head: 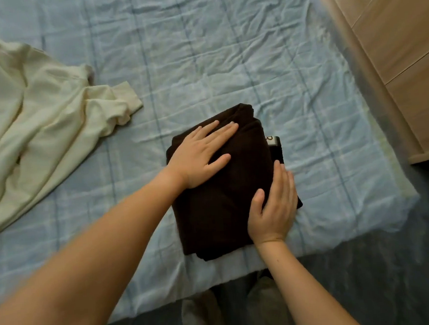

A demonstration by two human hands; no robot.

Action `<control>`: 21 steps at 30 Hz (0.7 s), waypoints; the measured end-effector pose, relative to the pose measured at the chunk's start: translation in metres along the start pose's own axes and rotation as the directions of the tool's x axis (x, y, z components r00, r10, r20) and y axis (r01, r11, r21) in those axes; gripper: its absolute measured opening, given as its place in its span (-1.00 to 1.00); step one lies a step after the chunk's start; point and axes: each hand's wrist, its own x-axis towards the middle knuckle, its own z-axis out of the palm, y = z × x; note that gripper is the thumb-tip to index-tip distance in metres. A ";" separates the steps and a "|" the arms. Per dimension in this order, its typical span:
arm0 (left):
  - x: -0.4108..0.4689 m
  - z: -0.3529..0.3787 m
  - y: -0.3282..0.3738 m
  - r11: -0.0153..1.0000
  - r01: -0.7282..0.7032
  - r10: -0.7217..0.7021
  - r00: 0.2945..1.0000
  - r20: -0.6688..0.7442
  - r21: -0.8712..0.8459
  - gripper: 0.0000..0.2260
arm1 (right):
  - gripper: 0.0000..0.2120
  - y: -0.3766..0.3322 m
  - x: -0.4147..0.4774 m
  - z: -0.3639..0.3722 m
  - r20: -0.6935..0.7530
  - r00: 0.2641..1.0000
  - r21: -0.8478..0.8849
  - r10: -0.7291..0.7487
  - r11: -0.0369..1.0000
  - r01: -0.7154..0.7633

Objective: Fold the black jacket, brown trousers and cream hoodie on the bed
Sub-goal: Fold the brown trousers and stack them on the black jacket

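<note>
1. Pale blue checked sheet on the bed, rumpled; wooden furniture at far right.
2. Cream hoodie spread unfolded at far left.
3. Left hand released, fingers straight, pressing flat on folded brown trousers near the bed's front edge.
4. Right hand flat along the bundle's right side, thumb on top.
5. Black jacket peeking out beneath, white label showing.

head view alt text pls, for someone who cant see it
Two bare hands press on a folded dark brown garment on a blue checked bed sheet: left hand flat on top, right hand at its right edge. An unfolded cream hoodie lies at left.
</note>
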 end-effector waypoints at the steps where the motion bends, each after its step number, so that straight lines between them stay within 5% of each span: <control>1: 0.002 -0.001 -0.002 1.000 0.002 -0.002 1.000 -0.006 -0.027 -0.43 | -0.41 0.000 0.001 0.001 -0.002 1.000 -0.005 -0.001 1.000 0.001; 6: -0.001 -0.025 -0.008 0.955 0.086 -0.118 0.988 -0.097 -0.284 -0.23 | -0.43 0.000 -0.003 -0.014 0.019 0.999 0.036 -0.039 0.999 0.038; 11: -0.006 -0.037 -0.016 0.903 0.312 -0.264 0.945 0.193 -0.296 -0.17 | -0.41 -0.003 0.007 -0.025 0.137 0.990 0.023 -0.029 0.999 0.026; 15: -0.026 -0.043 -0.002 0.860 0.416 -0.377 0.908 0.182 -0.296 -0.19 | -0.41 0.002 0.029 -0.035 0.278 0.953 -0.002 -0.117 0.992 0.122; 18: -0.058 -0.043 0.011 0.796 0.552 -0.511 0.832 0.215 -0.247 -0.11 | -0.43 0.011 0.051 -0.046 0.419 0.861 0.048 -0.288 0.954 0.295; 21: -0.102 -0.023 0.033 0.692 0.658 -0.583 0.752 0.309 -0.297 -0.02 | -0.42 0.012 0.079 -0.057 0.626 0.634 0.095 -0.453 0.852 0.515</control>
